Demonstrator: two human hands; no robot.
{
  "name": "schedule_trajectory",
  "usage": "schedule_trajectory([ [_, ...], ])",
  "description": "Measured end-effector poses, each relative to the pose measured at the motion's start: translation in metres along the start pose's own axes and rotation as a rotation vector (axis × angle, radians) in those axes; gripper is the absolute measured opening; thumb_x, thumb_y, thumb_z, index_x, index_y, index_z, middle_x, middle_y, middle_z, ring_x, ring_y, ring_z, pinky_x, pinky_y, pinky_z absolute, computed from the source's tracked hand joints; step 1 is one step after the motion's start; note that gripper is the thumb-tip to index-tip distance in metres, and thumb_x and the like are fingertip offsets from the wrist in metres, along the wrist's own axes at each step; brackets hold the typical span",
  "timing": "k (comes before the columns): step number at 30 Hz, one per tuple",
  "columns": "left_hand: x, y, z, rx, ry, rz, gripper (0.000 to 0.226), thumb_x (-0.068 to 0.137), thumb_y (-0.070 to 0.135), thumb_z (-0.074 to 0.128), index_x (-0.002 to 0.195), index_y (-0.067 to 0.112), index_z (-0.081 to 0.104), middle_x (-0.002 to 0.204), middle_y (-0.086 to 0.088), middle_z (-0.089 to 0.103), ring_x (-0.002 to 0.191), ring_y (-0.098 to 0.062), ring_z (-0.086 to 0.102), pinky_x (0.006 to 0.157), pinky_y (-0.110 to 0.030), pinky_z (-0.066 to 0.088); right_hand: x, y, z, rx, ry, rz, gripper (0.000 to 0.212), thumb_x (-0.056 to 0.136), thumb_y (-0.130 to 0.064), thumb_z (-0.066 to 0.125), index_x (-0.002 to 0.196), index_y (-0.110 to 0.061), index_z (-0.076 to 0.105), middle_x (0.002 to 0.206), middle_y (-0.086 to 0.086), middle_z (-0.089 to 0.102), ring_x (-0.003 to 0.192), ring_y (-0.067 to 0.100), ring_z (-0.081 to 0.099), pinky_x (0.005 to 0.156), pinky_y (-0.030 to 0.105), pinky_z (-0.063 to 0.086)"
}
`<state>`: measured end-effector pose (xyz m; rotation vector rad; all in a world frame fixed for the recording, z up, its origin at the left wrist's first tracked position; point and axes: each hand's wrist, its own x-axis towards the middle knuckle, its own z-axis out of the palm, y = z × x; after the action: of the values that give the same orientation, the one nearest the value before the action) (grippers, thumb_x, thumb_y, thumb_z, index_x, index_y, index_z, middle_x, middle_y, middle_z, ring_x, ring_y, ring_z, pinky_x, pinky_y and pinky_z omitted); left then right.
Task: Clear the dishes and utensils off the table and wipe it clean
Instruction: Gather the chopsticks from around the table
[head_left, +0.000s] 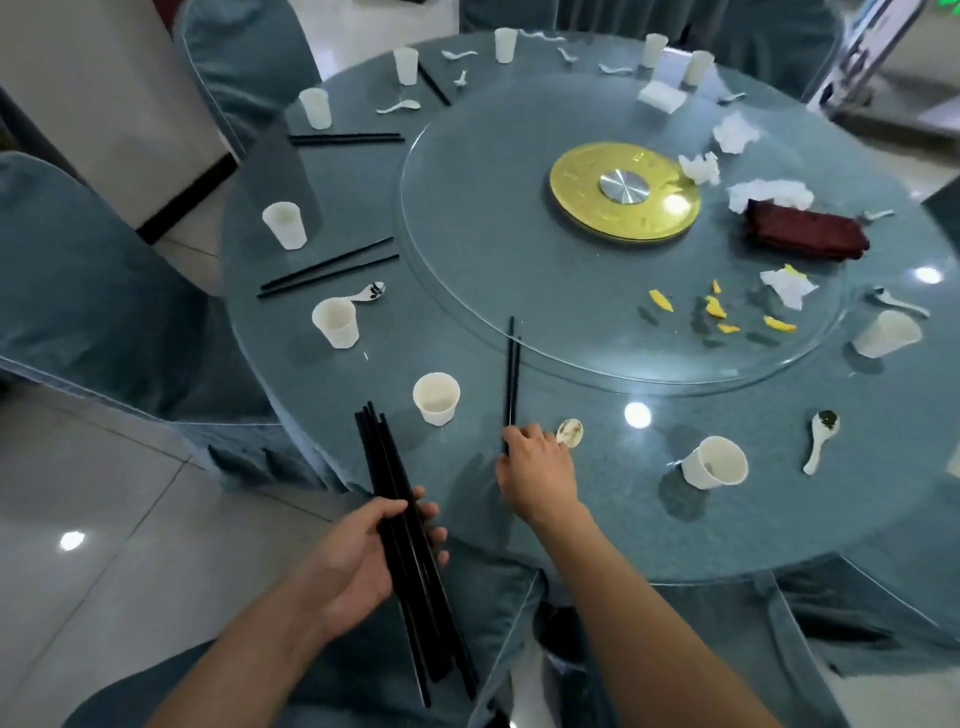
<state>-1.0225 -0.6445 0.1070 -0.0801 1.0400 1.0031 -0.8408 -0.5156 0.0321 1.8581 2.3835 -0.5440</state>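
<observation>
Chopsticks (511, 382): one black pair lies on the table's near edge, about 6 o'clock from the gold hub (623, 193), tips pointing up onto the glass turntable (519, 291). My right hand (537, 470) is down on the near ends, fingers curled over them; whether I have them pinched or only touched, I cannot tell. My left hand (363, 551) grips a bundle of collected chopsticks (405, 545) off the table edge at 7 o'clock, held upright-ish, I'd say so new pairs can be fed in alongside.

Just beside my right hand at 3 o'clock sits a small white spoon (570, 432); close enough to be knocked when the pair lifts. A paper cup (436, 398) stands at 10 o'clock from the hand, near but apart.

Further out: more pairs at 9 and 10 o'clock (327, 270), cups round the rim, a tipped cup (716, 462) at 4 o'clock, a soiled spoon (821, 441) beyond it. On the turntable: yellow peel scraps (717, 309), crumpled tissues (698, 167), a dark red cloth (805, 237). Wiping must wait, I judge, until all this is off.
</observation>
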Motion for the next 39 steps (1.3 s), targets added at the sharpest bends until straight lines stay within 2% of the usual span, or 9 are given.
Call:
schedule_trajectory([
  [4, 0.025, 0.023, -0.016, 0.052, -0.026, -0.018, 0.028, 0.09, 0.012, 0.052, 0.115, 0.005, 0.063, 0.093, -0.015, 0.07, 0.082, -0.032, 0.067, 0.086, -0.052, 0.056, 0.027, -0.011, 0.024, -0.095, -0.008, 0.071, 0.045, 0.1, -0.031, 0.042, 0.143, -0.02, 0.041, 0.133, 0.008, 0.051, 0.118, 0.032, 0.049, 0.101, 0.044, 0.037],
  [8, 0.051, 0.042, -0.029, 0.135, -0.047, -0.044, 0.026, 0.099, 0.011, 0.047, 0.117, 0.004, 0.064, 0.094, -0.015, 0.069, 0.08, -0.031, 0.069, 0.086, -0.052, 0.055, 0.028, -0.013, 0.054, -0.132, 0.055, 0.14, 0.045, 0.1, -0.028, 0.044, 0.143, -0.016, 0.045, 0.142, 0.007, 0.049, 0.119, 0.032, 0.052, 0.1, 0.044, 0.039],
  [12, 0.061, 0.056, -0.037, 0.183, -0.084, -0.086, 0.025, 0.1, 0.011, 0.046, 0.116, 0.005, 0.064, 0.094, -0.013, 0.07, 0.08, -0.031, 0.069, 0.08, -0.049, 0.059, 0.005, -0.024, 0.075, -0.093, 0.179, 0.219, 0.035, 0.084, -0.021, 0.07, 0.118, -0.012, 0.067, 0.13, 0.01, 0.065, 0.1, 0.032, 0.065, 0.084, 0.046, 0.052],
  [16, 0.06, 0.065, -0.044, 0.203, -0.093, -0.106, 0.025, 0.101, 0.01, 0.045, 0.116, 0.005, 0.064, 0.093, -0.013, 0.07, 0.081, -0.031, 0.067, 0.082, -0.05, 0.057, -0.003, -0.034, 0.07, 0.002, 0.239, 0.315, 0.022, 0.082, -0.019, 0.071, 0.1, -0.012, 0.061, 0.101, 0.011, 0.067, 0.088, 0.034, 0.065, 0.074, 0.044, 0.05],
  [21, 0.063, 0.078, -0.058, 0.231, -0.1, -0.146, 0.025, 0.099, 0.011, 0.047, 0.117, 0.005, 0.064, 0.097, -0.014, 0.07, 0.086, -0.032, 0.068, 0.083, -0.05, 0.059, 0.013, -0.037, 0.061, -0.058, 0.171, 0.538, 0.035, 0.098, -0.043, 0.052, 0.119, -0.015, 0.053, 0.117, 0.006, 0.063, 0.111, 0.028, 0.059, 0.092, 0.041, 0.042],
  [24, 0.069, 0.081, -0.063, 0.236, -0.086, -0.144, 0.024, 0.101, 0.011, 0.047, 0.116, 0.005, 0.064, 0.096, -0.013, 0.071, 0.085, -0.031, 0.068, 0.086, -0.051, 0.057, 0.018, -0.04, 0.064, 0.004, 0.12, 0.622, 0.03, 0.1, -0.038, 0.05, 0.117, -0.014, 0.053, 0.119, 0.006, 0.064, 0.113, 0.028, 0.059, 0.094, 0.042, 0.04],
  [28, 0.073, 0.082, -0.065, 0.225, -0.081, -0.156, 0.024, 0.101, 0.011, 0.047, 0.116, 0.005, 0.064, 0.096, -0.014, 0.071, 0.084, -0.031, 0.068, 0.084, -0.051, 0.058, 0.014, -0.039, 0.066, 0.293, 0.081, 0.781, 0.018, 0.095, -0.026, 0.057, 0.11, -0.015, 0.057, 0.111, 0.008, 0.066, 0.106, 0.029, 0.062, 0.095, 0.042, 0.041],
  [35, 0.076, 0.085, -0.067, 0.226, -0.077, -0.142, 0.022, 0.1, 0.01, 0.047, 0.115, 0.005, 0.064, 0.097, -0.015, 0.07, 0.085, -0.032, 0.067, 0.085, -0.053, 0.056, 0.011, -0.047, 0.069, 0.105, 0.127, 0.691, 0.028, 0.099, -0.037, 0.049, 0.109, -0.013, 0.06, 0.109, 0.005, 0.067, 0.103, 0.028, 0.062, 0.092, 0.042, 0.041],
  [39, 0.069, 0.085, -0.067, 0.247, -0.045, -0.13, 0.023, 0.101, 0.011, 0.047, 0.115, 0.005, 0.064, 0.095, -0.014, 0.071, 0.083, -0.032, 0.068, 0.08, -0.05, 0.057, -0.01, -0.06, 0.064, 0.283, 0.116, 0.691, 0.024, 0.099, -0.035, 0.05, 0.102, -0.014, 0.06, 0.099, 0.005, 0.068, 0.098, 0.029, 0.064, 0.093, 0.043, 0.044],
])
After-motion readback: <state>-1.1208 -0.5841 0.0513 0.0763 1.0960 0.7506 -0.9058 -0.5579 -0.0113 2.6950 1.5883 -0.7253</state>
